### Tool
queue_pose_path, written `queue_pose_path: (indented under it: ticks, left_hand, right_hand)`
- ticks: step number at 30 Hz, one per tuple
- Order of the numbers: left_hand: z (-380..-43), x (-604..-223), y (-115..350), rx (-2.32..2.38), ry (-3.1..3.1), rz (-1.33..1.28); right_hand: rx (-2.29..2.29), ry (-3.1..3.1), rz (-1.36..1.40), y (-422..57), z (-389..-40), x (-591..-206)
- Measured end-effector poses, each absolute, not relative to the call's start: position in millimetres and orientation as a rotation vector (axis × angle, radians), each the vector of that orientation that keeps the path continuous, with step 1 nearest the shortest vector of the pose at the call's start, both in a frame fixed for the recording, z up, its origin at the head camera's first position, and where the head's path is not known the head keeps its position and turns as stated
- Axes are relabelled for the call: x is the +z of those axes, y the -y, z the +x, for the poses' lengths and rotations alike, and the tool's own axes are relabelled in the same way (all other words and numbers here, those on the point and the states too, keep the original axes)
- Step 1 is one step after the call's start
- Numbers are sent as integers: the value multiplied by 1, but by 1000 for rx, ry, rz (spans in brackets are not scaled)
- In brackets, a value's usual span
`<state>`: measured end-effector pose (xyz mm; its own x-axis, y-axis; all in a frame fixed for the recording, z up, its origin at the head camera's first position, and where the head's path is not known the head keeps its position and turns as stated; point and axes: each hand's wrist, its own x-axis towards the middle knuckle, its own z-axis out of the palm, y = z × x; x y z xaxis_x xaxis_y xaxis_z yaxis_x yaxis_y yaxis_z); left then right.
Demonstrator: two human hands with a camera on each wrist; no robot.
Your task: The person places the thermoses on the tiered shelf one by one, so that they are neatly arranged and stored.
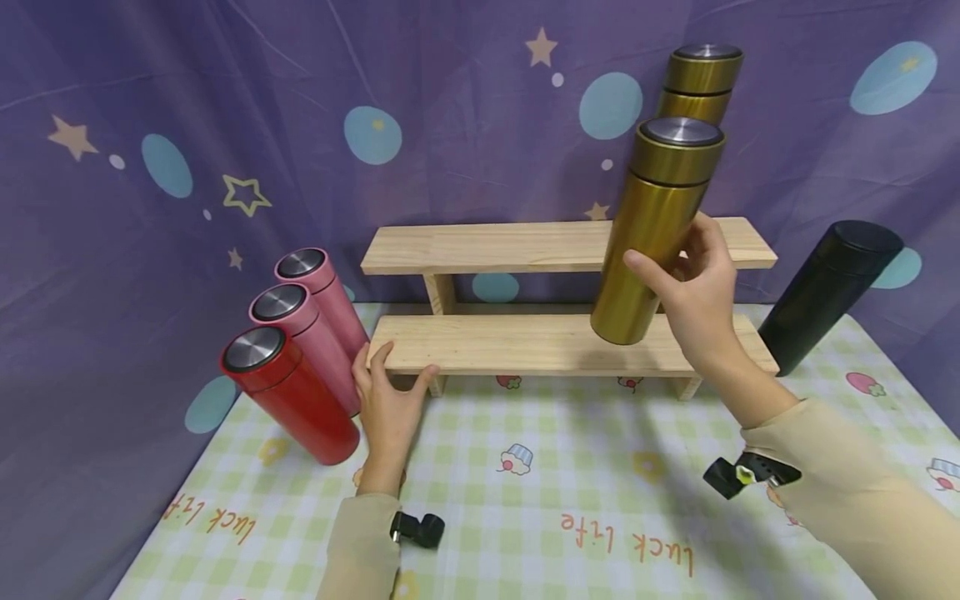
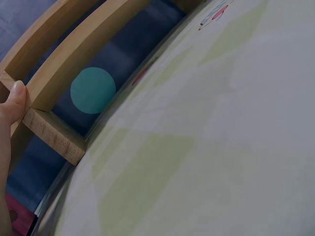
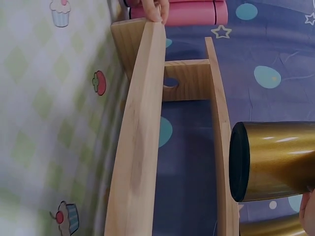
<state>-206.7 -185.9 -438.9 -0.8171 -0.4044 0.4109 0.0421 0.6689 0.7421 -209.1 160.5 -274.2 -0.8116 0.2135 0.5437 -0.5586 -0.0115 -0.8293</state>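
My right hand (image 1: 703, 296) grips a gold thermos (image 1: 656, 225) by its lower part, thumb in front. The bottle is nearly upright, slightly tilted, and overlaps both boards of a two-tier wooden shelf (image 1: 510, 343) in the head view. Its dark base (image 3: 239, 162) shows in the right wrist view, apart from the lower board. Behind it rises a second gold thermos (image 1: 697, 82), its lower part hidden. At the shelf's left front corner, my left hand (image 1: 390, 408) holds the lower board, with the thumb (image 2: 17, 93) against its edge.
Left of the shelf stand a red thermos (image 1: 300, 404) and two pink ones, a nearer (image 1: 318, 350) and a farther (image 1: 337, 296). A black thermos (image 1: 828, 292) stands at the right end. A checked cloth (image 1: 465, 492) covers the table, and a purple curtain (image 1: 480, 67) hangs behind.
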Motion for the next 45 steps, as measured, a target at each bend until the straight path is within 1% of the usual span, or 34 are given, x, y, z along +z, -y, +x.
queue_pose_path:
  ticks: [11, 28, 45]
  left_hand:
    - [-206, -438, 186, -1062, 2327, 288]
    - [-206, -439, 186, -1056, 2326, 286]
    - [-206, -438, 186, -1065, 2334, 290]
  right_hand:
    - [1834, 1726, 351, -140, -227, -263]
    - [1779, 1763, 287, -125, -249, -238]
    - [1713, 1814, 248, -114, -275, -235]
